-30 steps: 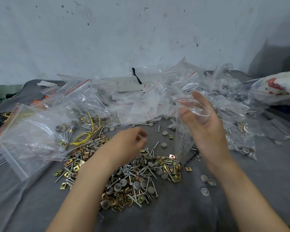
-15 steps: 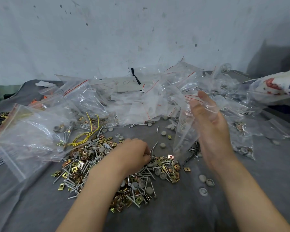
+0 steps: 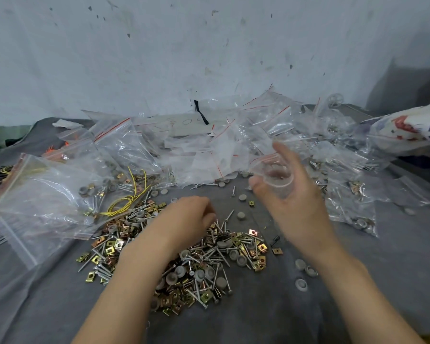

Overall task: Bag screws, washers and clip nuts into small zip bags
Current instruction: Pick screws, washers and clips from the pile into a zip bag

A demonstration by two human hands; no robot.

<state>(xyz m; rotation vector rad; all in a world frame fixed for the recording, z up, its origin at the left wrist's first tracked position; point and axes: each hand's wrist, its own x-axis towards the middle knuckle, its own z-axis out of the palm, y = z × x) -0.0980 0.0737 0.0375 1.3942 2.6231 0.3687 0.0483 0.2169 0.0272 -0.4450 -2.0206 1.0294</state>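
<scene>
- The right hand (image 3: pixel 292 204) grips a small zip bag (image 3: pixel 276 178), mouth open, above the cloth (image 3: pixel 358 281).
- The left hand (image 3: pixel 189 219) curls onto the near pile (image 3: pixel 233 249) of screws, washers and clip nuts; whether it holds any, I cannot tell.

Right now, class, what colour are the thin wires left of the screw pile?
Yellow; the wires show best in the head view.

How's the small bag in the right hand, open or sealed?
Open: the right hand holds the small bag, mouth spread into a ring.
</scene>
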